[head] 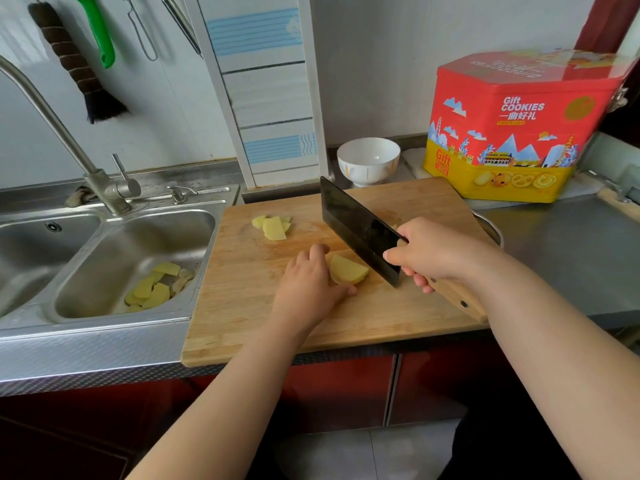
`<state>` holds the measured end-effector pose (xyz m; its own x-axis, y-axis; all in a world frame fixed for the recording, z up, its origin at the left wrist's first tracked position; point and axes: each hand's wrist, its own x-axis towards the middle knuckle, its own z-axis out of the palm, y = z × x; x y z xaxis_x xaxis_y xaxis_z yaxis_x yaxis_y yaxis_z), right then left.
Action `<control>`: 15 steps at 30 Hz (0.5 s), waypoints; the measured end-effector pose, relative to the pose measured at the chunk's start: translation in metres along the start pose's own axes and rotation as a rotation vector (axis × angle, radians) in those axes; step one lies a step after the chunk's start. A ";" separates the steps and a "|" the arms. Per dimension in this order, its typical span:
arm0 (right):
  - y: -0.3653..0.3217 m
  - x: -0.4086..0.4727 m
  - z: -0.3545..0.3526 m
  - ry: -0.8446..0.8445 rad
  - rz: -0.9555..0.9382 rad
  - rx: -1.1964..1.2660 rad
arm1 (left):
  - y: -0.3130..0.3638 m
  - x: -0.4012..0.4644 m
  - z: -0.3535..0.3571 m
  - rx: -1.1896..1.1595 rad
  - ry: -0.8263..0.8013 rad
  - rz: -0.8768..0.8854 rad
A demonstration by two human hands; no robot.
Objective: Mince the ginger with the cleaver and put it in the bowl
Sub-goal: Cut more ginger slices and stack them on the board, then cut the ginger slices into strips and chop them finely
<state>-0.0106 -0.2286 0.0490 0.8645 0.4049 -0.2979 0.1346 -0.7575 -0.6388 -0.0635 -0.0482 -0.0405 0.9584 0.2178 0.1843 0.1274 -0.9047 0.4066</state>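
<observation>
My right hand (427,256) was wrapped around the wooden handle of the cleaver (360,233), fingers curled tight just behind the dark blade. The blade stood on edge on the cutting board (242,306), running from the far middle of the board toward its near right side, with its near end right beside the ginger piece (347,270). My left hand (306,284) lay on the board near its middle, fingers bent over the left side of that ginger piece and the thumb stretched along its near edge, pinning it down. The piece was pale yellow, peeled, and touched the blade or sat just beside it; I could not tell which.

A small heap of ginger slices (273,227) lay toward the far left part of the board, well apart from the blade. The white bowl (368,164) stood on the counter just past the far edge of the board, with nothing visible inside it. To the right of the bowl stood a red and yellow cookie tin (512,133). Left of the board, the sink (104,237) held yellow peelings (156,289) in its right basin.
</observation>
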 end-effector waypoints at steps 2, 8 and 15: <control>0.002 -0.004 0.000 0.043 -0.022 -0.020 | -0.002 0.002 -0.006 -0.060 0.090 0.045; 0.012 -0.028 -0.005 0.336 -0.063 -0.247 | 0.012 0.025 -0.052 -0.329 0.558 0.280; 0.030 -0.025 0.023 0.361 -0.061 -0.212 | 0.038 0.029 -0.044 0.493 -0.122 0.314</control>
<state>-0.0391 -0.2495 0.0213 0.9610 0.2753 0.0275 0.2548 -0.8416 -0.4762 -0.0423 -0.0599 0.0200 0.9881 -0.1050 0.1126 -0.0914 -0.9886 -0.1196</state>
